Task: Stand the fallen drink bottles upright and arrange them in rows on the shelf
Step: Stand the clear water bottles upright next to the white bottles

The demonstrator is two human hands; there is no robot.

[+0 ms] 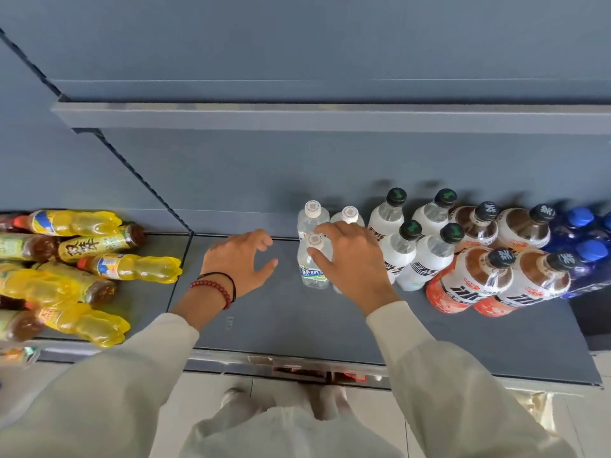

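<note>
While pinching the cap of the front clear bottle [312, 269], upright mid-shelf [281, 325], covers most of a neighbour bottle [336, 288] with the right hand [353, 259]. Holds the left hand [241, 259] loosely spread alongside, gripping nothing. Cannot see the fallen yellow bottles [132, 266] whole: cut off at the left edge.

Left of the gripped clear bottle [312, 271], the shelf [281, 325] is bare — white bottles [398, 254] stand packed near its right.

Four black-capped white bottles [398, 256], four orange-labelled bottles [463, 285], three white-capped clear bottles [312, 223] visible
</note>
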